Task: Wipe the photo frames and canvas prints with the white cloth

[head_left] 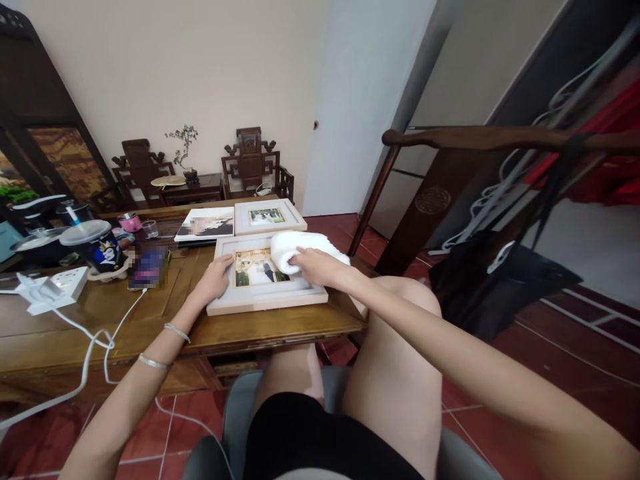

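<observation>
A picture frame (pixel 280 300) with a pale wooden rim and a photo in a white mount lies flat near the table's front edge. My left hand (pixel 218 277) grips its left side, with the fingers over the rim. Folded or rolled, a white towel (pixel 313 247) is bunched in my right hand (pixel 320 267). The towel rests on the frame's right part and covers some of the glass and the photo's right edge. Part of my right hand's grip is hidden by the towel.
Behind lie a second picture frame (pixel 295 220) and a white photo panel (pixel 225 230). To the left are a lidded cup (pixel 95 247), a phone (pixel 150 267) on a cable, a power strip (pixel 60 290) and a small clear cup (pixel 150 229). A wooden chair (pixel 425 200) stands right.
</observation>
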{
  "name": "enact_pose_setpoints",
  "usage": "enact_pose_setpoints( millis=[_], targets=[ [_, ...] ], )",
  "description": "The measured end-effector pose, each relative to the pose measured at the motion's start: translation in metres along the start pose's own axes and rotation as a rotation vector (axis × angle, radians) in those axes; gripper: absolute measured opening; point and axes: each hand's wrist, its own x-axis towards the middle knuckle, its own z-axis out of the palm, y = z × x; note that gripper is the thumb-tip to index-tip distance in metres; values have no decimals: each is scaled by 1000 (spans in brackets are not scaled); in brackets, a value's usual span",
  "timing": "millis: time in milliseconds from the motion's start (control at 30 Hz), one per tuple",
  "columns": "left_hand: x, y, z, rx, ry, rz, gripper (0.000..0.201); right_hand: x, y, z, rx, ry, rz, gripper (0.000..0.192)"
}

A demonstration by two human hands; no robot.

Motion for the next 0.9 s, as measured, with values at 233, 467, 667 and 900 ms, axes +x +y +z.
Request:
enact_pose_setpoints(
  millis=[233, 467, 667, 900],
  targets=[
    [1, -4, 2, 1, 4, -5, 62, 76, 17, 5, -38, 170, 79, 43],
    [1, -1, 3, -14, 26, -28, 60, 26, -6, 6, -141, 78, -86, 35],
    [1, 1, 3, -19, 14, -29, 62, -41, -24, -13, -52, -99, -177, 37],
    [2, -3, 4, -41, 5, -8, 65, -13, -28, 8, 8, 12, -142, 43]
  ],
)
